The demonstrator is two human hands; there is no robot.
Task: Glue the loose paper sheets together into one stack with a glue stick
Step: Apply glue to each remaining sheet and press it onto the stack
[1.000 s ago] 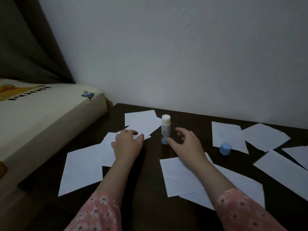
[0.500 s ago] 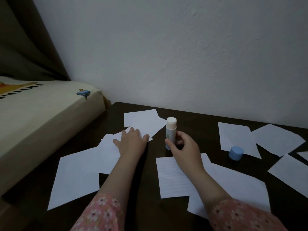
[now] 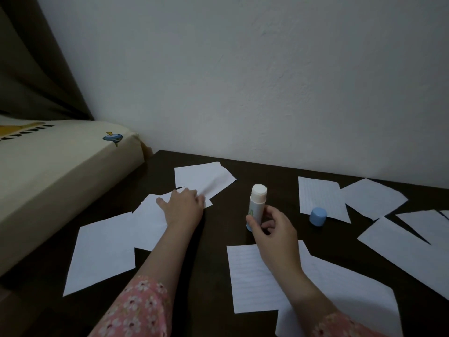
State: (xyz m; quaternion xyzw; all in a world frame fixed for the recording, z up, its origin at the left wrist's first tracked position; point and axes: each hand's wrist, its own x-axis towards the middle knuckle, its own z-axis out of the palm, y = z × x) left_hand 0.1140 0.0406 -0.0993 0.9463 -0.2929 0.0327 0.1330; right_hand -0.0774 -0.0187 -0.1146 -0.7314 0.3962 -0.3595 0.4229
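We're barely started: our right hand (image 3: 273, 229) grips the uncapped glue stick (image 3: 257, 204), left hand (image 3: 183, 206) flat on scattered, unglued paper sheets (image 3: 204, 178).

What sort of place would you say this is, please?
Probably a bedroom at home: a dark table in a wall corner, a mattress in a printed sheet beside it, a dark curtain behind.

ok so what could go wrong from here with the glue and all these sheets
The glue stick is uncapped, its cap lying apart on a sheet, so the tip may smear paper or table. The right hand grips it low, so it could tip. The left hand may drag the overlapping sheets.
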